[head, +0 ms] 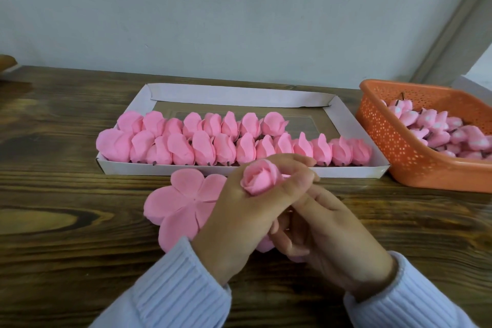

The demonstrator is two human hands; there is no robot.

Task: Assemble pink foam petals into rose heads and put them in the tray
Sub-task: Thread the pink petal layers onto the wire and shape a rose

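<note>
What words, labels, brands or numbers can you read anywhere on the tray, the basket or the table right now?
None: no words, numbers, brands or signs can be read in this view.
The tray, basket, table, wall and the rose in the left hand show no markings.

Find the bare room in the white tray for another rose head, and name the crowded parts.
Free: the tray floor right of the back row's last rose, up to the right wall, and the strip along the far wall. Crowded: the front row, packed throughout.
</note>
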